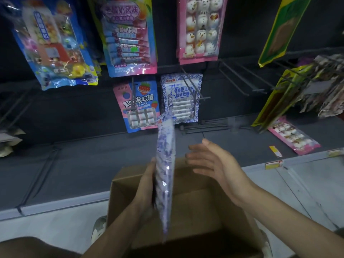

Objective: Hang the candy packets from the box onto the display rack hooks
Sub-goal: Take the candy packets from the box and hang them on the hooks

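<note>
A blue-and-white candy packet (165,170) is being held edge-on above the open cardboard box (126,185), near centre, its top corner pointing toward the far rack (242,53). It is being gripped along its lower half by the left hand (146,185); the fingers are being hidden behind the film, so how far they curl round cannot be told. The print on the held packet is blurred and cannot be read. The right hand (210,161) is being held spread, fingers straight, just right of the packet and apart from it. The box interior is being masked largely by the forearms (279,216) and shadow; contents cannot be made out. On the far rack, a matching blue-and-white packet (181,97) is being carried on a wire hook (194,90), beside a pink strawberry packet (137,107) to its left. A snowman packet (201,28) above is being cut off by the top edge. At far right, a pink packet (294,136) is lying flat on the shelf (232,144), and the packets at the right edge (323,86) are being cropped
</note>
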Available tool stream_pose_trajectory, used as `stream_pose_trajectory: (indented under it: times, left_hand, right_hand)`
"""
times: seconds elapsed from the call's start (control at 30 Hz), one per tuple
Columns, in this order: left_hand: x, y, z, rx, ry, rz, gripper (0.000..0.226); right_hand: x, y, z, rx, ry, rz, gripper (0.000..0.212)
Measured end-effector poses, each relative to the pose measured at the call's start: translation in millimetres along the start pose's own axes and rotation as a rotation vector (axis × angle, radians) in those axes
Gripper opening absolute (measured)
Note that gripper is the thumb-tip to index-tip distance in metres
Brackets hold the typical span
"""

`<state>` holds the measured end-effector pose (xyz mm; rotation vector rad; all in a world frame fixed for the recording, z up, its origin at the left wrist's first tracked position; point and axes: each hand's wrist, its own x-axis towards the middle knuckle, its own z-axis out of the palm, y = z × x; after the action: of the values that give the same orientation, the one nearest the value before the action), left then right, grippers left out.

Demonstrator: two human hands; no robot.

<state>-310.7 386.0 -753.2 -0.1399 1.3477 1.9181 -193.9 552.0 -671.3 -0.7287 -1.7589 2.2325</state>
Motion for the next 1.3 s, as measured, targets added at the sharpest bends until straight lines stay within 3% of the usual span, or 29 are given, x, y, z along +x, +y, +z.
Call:
stream_pose_trajectory:
  times: [0.1, 0.2, 0.33, 0.43, 0.7, 0.87, 1.07, 1.13, 1.23, 1.3]
  left_hand:
    - [9, 3, 3, 0.12, 0.09, 0.023, 0.054]
    - [19, -1, 5, 0.218, 0.211, 0.088, 0.088]
    - [6, -1, 27, 0.277, 0.244, 0.176, 0.05]
    - [2, -5, 36, 0.327, 0.207, 0.216, 0.042]
    - [9, 11, 49, 0.451, 0.146, 0.315, 0.041]
    - [28, 56, 63, 0.59, 0.05, 0.479, 0.02]
    - [52, 85, 80, 0.569, -0.025, 0.457, 0.021]
    - [64, 84, 82, 0.496, -0.045, 0.391, 0.034]
    - [80, 82, 89, 0.372, -0.004, 0.325, 0.105]
    - [89, 82, 96, 0.303, 0.02, 0.285, 0.134]
  right_hand:
    - [4, -9, -3, -0.015, -0.03, -0.018, 0.06]
    - [11, -13, -9, -0.125, -0.014, -0.051, 0.053]
    - [31, -15, -20, -0.121, 0.121, -0.135, 0.026]
    - [46, -16, -31, -0.153, 0.186, -0.221, 0.014]
    - [68, -19, -56, -0.244, 0.145, -0.228, 0.024]
    - [76, -17, -65, -0.272, 0.098, -0.151, 0.023]
    - [93, -8, -71, -0.23, 0.158, -0.029, 0.025]
    - [98, -6, -72, -0.216, 0.168, 0.0, 0.025]
    - [107, -6, -68, -0.199, 0.237, 0.041, 0.039]
    - [114, -4, -68, -0.182, 0.25, 0.067, 0.059]
